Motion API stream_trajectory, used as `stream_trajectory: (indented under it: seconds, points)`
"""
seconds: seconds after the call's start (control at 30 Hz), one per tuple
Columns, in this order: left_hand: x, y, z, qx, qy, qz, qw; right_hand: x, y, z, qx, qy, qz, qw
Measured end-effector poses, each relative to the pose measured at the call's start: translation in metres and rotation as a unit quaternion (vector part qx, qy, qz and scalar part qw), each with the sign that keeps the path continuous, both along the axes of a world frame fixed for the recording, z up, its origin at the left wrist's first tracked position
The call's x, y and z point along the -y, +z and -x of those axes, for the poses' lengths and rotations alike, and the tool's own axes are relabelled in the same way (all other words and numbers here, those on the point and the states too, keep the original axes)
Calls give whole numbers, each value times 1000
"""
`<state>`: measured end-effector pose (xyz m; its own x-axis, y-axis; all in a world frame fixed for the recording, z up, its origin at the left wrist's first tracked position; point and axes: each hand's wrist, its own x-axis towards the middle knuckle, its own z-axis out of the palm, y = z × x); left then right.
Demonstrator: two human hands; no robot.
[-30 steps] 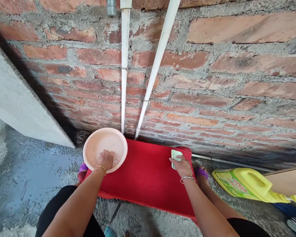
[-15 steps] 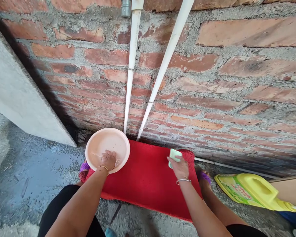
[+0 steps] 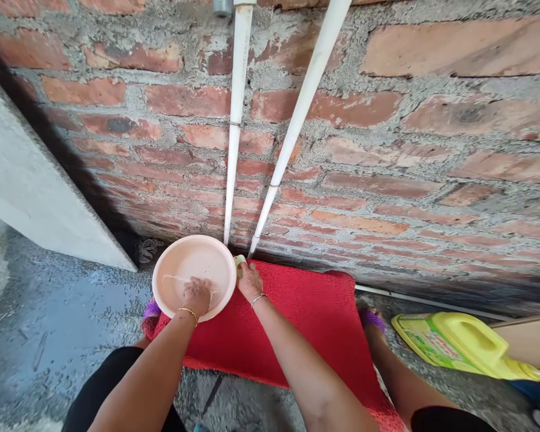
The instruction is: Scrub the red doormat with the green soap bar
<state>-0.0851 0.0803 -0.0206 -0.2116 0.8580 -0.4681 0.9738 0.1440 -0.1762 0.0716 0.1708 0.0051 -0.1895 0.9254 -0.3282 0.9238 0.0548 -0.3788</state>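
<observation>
Pale green block (image 3: 239,262), mostly hidden so maybe a brush, is right by the basin's (image 3: 175,258) right rim, pinched in the right hand (image 3: 251,282). Left hand (image 3: 197,295) is inside the basin, fingers loosely spread. Red cloth (image 3: 317,318) stretches off right of the basin.

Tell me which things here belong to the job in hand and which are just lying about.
In use:
- basin, with the left hand in it
- pale green block, in the right hand's grip
- red cloth, beneath the basin

Apparently just lying about:
- yellow jug, untouched on the floor
- grey slab, far left
</observation>
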Motion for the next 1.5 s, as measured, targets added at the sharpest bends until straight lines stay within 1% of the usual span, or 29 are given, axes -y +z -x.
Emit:
stream_trajectory:
  seconds: [0.07, 0.17, 0.23, 0.37, 0.43, 0.5, 0.57, 0.63, 0.73, 0.87, 1.03, 1.1, 1.17, 1.23, 1.3, 1.4, 1.5]
  points:
    - [1, -3, -1, -3, -1, -9, 1000, -4, -1, 1, 8, 22, 2, 1000]
    - [3, -3, -3, -7, -4, -18, 1000, -11, 3, 1, 5, 18, 0, 1000]
    - [3, -1, -4, -20, -8, -10, 1000, -13, 5, 1, 3, 16, -1, 1000]
    - [1, 5, -5, -33, -14, 12, 999, -14, 6, -6, -1, 28, 26, 999]
    - [0, 8, -4, -30, -17, 19, 999, -16, 6, -14, -4, 16, 30, 999]
    - [-1, 8, -3, -31, -22, 33, 999, -20, 7, -28, 1, -12, 27, 1000]
    - [-2, 8, -2, -20, -24, 43, 999, -25, 7, -48, 10, -46, 25, 999]
    - [-2, 7, -2, -5, -28, 33, 999, -31, 8, -73, 21, -77, 24, 997]
    - [0, 8, -2, -7, -37, 12, 999, -38, 9, -119, 36, -134, 21, 990]
    - [2, 13, -2, -16, -33, 18, 999, -40, 10, -187, 48, -219, 22, 974]
    - [4, 13, -1, -44, -59, 5, 997, -29, 16, -260, 58, -310, 31, 949]
    - [3, 12, -1, -46, -60, 0, 997, -21, 19, -281, 69, -338, 35, 938]
    - [2, 12, 0, -51, -60, 9, 997, -12, 19, -295, 79, -376, 30, 923]
    - [0, 14, -1, -57, -64, 30, 996, -3, 18, -300, 80, -413, 12, 907]
    - [-1, 18, -2, -54, -65, 40, 996, 5, 17, -294, 64, -426, -14, 902]
    - [1, 25, -5, -40, -49, 26, 998, 17, 16, -262, 14, -384, -32, 923]
    - [4, 35, -3, -11, -24, 23, 999, 34, 16, -212, -25, -307, -18, 951]
